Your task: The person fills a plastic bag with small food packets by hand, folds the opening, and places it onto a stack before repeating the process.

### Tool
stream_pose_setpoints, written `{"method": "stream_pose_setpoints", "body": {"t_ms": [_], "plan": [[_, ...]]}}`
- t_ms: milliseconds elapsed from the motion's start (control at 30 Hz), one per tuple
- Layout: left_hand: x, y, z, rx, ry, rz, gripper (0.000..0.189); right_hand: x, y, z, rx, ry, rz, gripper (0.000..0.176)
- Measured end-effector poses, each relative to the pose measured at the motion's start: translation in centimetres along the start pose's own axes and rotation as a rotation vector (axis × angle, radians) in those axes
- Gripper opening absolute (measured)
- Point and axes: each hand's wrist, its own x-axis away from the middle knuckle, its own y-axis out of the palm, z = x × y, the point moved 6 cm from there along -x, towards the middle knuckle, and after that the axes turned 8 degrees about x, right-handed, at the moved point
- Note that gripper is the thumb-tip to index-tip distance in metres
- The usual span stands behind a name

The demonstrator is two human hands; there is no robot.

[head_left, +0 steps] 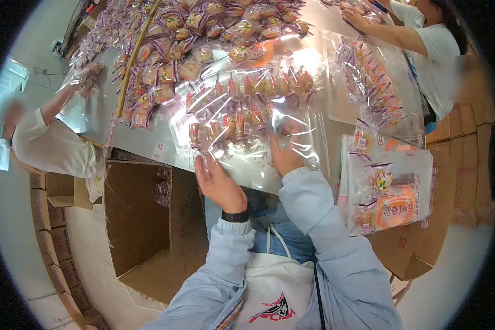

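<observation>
A large clear plastic bag lies on the table in front of me, with two rows of small wrapped cakes in it. My left hand is at the bag's lower left, its fingers stretched out and their tips right at the end of the nearer row. At the right side of the bag, my right hand has its thumb and fingers curled around the film. Glare on the plastic partly hides the right fingertips. A dark band circles my left wrist.
Loose wrapped cakes are heaped across the far table beside a yellow rod. Printed bags are stacked at my right. An open cardboard box stands below the table edge. Co-workers work at both sides.
</observation>
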Motion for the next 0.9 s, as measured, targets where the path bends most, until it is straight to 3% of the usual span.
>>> {"method": "stream_pose_setpoints", "body": {"t_ms": [133, 233, 300, 333, 433, 500, 567, 667, 767, 867, 900], "plan": [[1.3, -1.4, -2.7, -0.077, -0.165, -0.109, 0.037, 0.4, -1.5, -2.8, 0.318, -0.151, 0.085, 0.064], [1.1, 0.5, -2.7, -0.422, 0.166, -0.435, 0.030, 0.0, -1.6, -2.1, 0.131, -0.072, 0.037, 0.057], [1.1, 2.8, -0.9, -0.479, 0.327, -0.484, 0.036, 0.3, -1.5, -2.3, -0.052, -0.013, 0.065, 0.054], [1.0, 3.5, -0.6, -0.510, 0.357, -0.507, 0.039, 0.5, -2.2, -2.6, 0.108, -0.004, 0.069, 0.050], [0.2, 6.0, 0.8, -0.704, 0.532, -0.609, 0.053, 0.1, 0.2, -0.1, -0.275, -0.028, 0.188, 0.044], [-0.2, 7.5, 2.0, -0.853, 0.758, -0.681, 0.057, -0.4, -1.9, -2.4, 0.116, -0.167, 0.121, 0.044], [-0.4, 7.8, 2.0, -0.958, 0.617, -0.702, 0.052, -0.1, -2.3, -2.9, 0.125, -0.212, 0.219, 0.046], [-0.7, 7.7, 1.8, -0.931, 0.611, -0.652, 0.039, -0.2, -2.3, -3.7, 0.217, -0.218, 0.121, 0.050], [-1.3, 7.2, 0.9, -0.910, 0.538, -0.663, 0.047, -0.3, -2.2, -3.0, 0.240, -0.178, 0.115, 0.053], [-1.7, 7.3, 0.6, -0.895, 0.632, -0.685, 0.051, -0.2, -2.3, -3.0, 0.192, -0.170, 0.144, 0.058], [-1.4, 7.4, 0.9, -0.832, 0.565, -0.649, 0.052, -0.2, -2.1, -2.8, 0.222, -0.194, 0.195, 0.061]]}}
